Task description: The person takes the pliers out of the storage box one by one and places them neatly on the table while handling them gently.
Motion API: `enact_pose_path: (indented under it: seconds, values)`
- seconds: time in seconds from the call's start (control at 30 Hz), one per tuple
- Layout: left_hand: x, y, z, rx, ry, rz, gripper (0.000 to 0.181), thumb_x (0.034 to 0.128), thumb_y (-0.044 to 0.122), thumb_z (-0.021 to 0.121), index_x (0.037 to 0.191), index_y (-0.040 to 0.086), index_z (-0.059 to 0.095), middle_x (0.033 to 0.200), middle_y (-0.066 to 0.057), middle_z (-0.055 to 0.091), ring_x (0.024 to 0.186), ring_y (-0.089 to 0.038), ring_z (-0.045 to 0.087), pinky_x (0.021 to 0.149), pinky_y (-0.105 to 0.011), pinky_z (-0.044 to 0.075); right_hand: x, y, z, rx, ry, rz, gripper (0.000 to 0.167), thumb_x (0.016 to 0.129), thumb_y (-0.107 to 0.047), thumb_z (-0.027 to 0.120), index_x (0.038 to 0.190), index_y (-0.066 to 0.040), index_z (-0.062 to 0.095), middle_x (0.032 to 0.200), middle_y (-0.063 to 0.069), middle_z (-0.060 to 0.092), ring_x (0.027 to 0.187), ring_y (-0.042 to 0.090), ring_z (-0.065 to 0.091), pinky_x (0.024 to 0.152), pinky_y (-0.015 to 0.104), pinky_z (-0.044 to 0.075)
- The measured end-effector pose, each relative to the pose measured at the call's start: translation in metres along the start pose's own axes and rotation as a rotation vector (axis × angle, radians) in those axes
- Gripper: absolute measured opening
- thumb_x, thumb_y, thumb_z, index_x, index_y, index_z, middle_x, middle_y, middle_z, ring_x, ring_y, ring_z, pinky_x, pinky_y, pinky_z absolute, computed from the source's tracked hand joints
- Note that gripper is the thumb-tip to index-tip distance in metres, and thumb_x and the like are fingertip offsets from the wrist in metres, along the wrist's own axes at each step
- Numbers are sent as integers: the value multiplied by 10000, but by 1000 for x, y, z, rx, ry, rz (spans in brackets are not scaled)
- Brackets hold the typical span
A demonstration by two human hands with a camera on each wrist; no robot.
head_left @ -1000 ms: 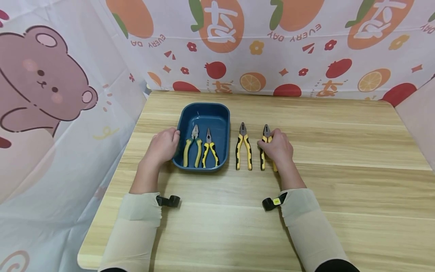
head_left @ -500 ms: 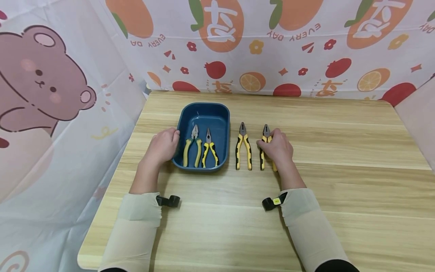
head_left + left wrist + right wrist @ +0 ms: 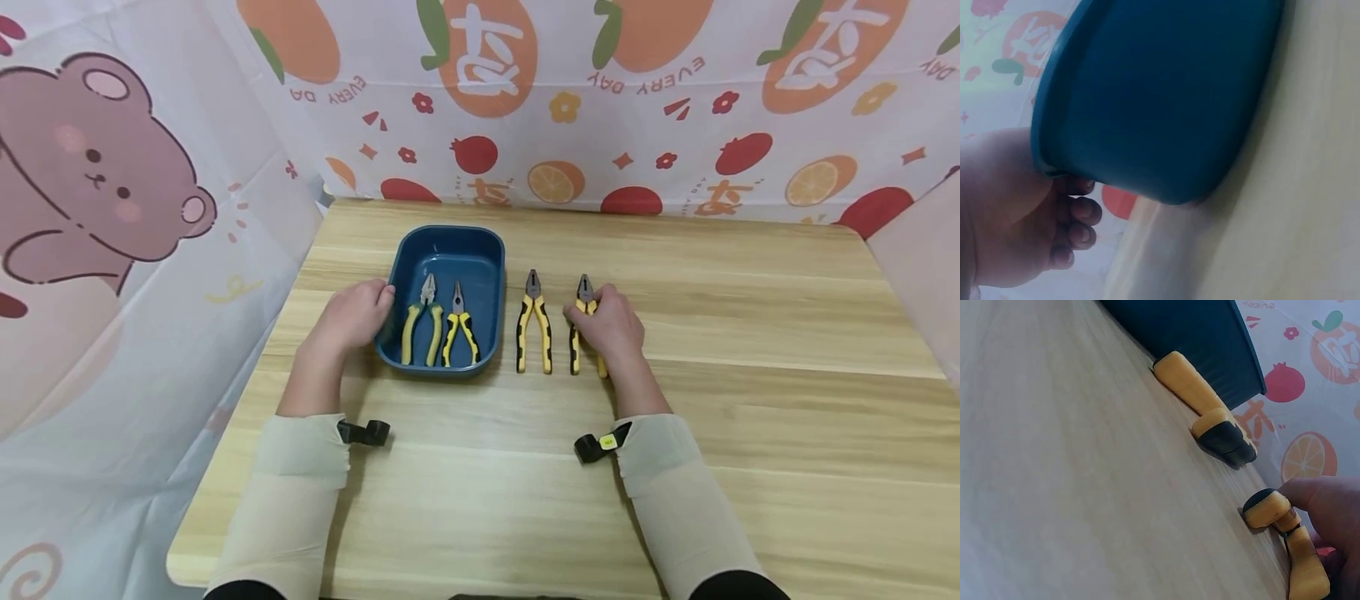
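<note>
My left hand [image 3: 354,313] grips the left rim of a blue plastic bin [image 3: 491,258]; in the left wrist view its curled fingers [image 3: 1084,212] show below the bin's wall. Inside the bin lie combination pliers with dull yellow-green handles [image 3: 412,335] and smaller needle-nose pliers with yellow-black handles [image 3: 470,335]. To the bin's right, yellow-black combination pliers [image 3: 522,333] lie on the table with handles spread. My right hand [image 3: 611,321] holds the similar rightmost pliers [image 3: 574,350] between thumb and fingers, covering part of their right handle. Their grey jaws point away from me.
The wooden table [image 3: 480,483] spreads in front of and to the right of the bin. Behind it hangs a fruit-printed cloth [image 3: 660,125], and at the left a cloth with a bear print [image 3: 97,167]. Black wrist cameras [image 3: 596,447] sit on both cuffs.
The left forearm has shifted slightly left and forward, and the head view has moved a little. Both hands keep their holds, and the pliers stay in place.
</note>
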State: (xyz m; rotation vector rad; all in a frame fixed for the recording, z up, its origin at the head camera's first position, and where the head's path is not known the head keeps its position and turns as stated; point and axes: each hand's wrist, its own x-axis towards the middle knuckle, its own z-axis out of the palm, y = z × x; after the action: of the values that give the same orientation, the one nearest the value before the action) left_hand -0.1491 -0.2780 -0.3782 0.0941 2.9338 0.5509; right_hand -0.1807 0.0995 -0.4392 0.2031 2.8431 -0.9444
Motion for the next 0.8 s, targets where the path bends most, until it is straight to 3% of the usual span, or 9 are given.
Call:
enact_pose_path:
  seconds: [0.07, 0.17, 0.37, 0.6, 0.8]
  values:
    - [2, -1, -4, 17, -1, 12, 436, 1064, 325, 303, 1124, 1, 589, 1131, -239, 619, 1052, -422, 566, 966, -579, 405, 1, 0, 0, 1, 5, -8, 556, 849, -562, 636, 1128, -92, 534, 1021, 108, 586, 881, 291, 557, 702, 407, 420]
    - [4, -3, -6, 57, 21, 28, 466, 1062, 342, 272, 1041, 15, 604, 1085, -228, 631, 1075, -429, 570, 976, -587, 394, 1, 0, 0, 0, 3, -15, 568, 850, -566, 634, 1139, -87, 535, 1023, 111, 590, 877, 290, 561, 683, 395, 420]
    - [11, -9, -1, 84, 81, 73, 453, 1061, 334, 260, 921, 50, 584, 960, -182, 624, 998, -393, 578, 913, -565, 414, 0, 1, -1, -3, -7, -14, 567, 860, -561, 627, 1147, -82, 535, 1019, 114, 590, 864, 284, 556, 655, 379, 411]
    - [14, -10, 2, 81, 80, 116, 422, 1068, 313, 300, 903, 48, 585, 956, -189, 631, 1023, -389, 581, 931, -552, 416, 0, 0, -2, -6, 2, -18, 564, 868, -559, 619, 1159, -83, 541, 1022, 111, 592, 869, 283, 556, 670, 384, 413]
    - [13, -7, 2, 104, 68, 123, 402, 1065, 291, 310, 856, 52, 557, 824, -154, 579, 903, -360, 572, 840, -518, 424, 1, 1, -1, -13, -10, -15, 568, 864, -567, 620, 1159, -89, 539, 1032, 108, 592, 881, 283, 555, 686, 379, 412]
